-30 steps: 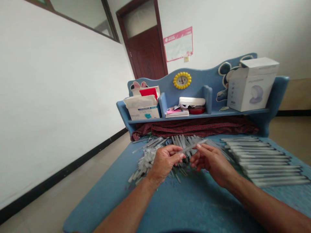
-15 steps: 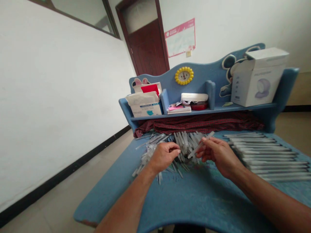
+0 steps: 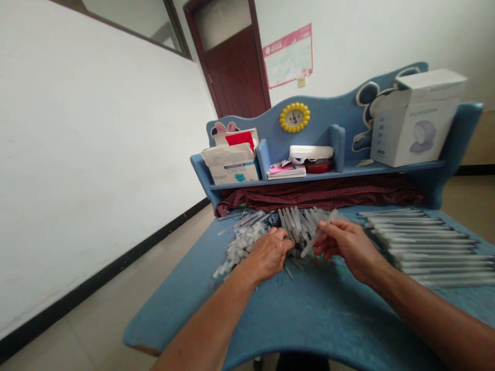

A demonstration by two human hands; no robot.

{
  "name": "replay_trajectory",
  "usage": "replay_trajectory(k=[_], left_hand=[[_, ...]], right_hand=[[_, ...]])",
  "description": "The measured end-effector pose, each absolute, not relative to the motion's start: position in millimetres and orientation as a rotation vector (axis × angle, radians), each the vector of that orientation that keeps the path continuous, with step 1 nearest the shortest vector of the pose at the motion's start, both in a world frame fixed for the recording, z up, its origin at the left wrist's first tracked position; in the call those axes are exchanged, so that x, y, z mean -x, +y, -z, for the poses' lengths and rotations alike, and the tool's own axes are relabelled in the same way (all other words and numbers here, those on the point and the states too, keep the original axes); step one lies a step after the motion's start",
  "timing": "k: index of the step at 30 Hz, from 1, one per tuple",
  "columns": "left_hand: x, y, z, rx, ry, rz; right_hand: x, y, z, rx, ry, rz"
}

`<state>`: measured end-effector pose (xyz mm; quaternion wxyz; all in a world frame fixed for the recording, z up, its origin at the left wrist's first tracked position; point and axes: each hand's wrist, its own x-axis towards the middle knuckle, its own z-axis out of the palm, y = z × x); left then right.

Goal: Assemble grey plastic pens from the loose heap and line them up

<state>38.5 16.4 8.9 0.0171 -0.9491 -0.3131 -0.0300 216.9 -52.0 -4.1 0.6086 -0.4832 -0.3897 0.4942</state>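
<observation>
My right hand [image 3: 344, 245] is closed around a translucent pen barrel [image 3: 309, 248], held at a slant between thumb and fingers above the table. My left hand [image 3: 268, 253] reaches down at the near edge of a heap of loose pen parts, its fingers bent together. Whatever is between those fingertips is hidden. Upright-leaning clear barrels [image 3: 293, 221] fan out just beyond both hands. Short whitish pen caps [image 3: 236, 251] lie heaped to the left of my left hand. Right of my right hand, a row of assembled-looking pens [image 3: 433, 248] lies side by side, slightly blurred.
The blue table [image 3: 309, 319] has a shelf along its back. On it stand a mask box [image 3: 235, 172], a stack of papers [image 3: 286, 172], a red round case [image 3: 319, 166] and a large white carton [image 3: 412, 123]. A checked cloth [image 3: 328, 193] lies bunched below the shelf.
My left hand has moved slightly right and turned knuckles up, its fingers lower at the heap. My right hand keeps the barrel in nearly the same place. The view has shifted a little.
</observation>
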Motion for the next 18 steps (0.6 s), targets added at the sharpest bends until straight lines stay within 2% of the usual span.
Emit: replay_trajectory(k=[9,18], left_hand=[[-39.2,24.5,1.1,2.881,-0.747,0.196],[-38.9,26.2,-1.7,2.925,-0.617,0.611]], right_hand=[[-214.9,-53.1,3.9,1.129,-0.928,-1.140],[-213.1,-52.6,6.1,1.160,-0.996,-1.117]])
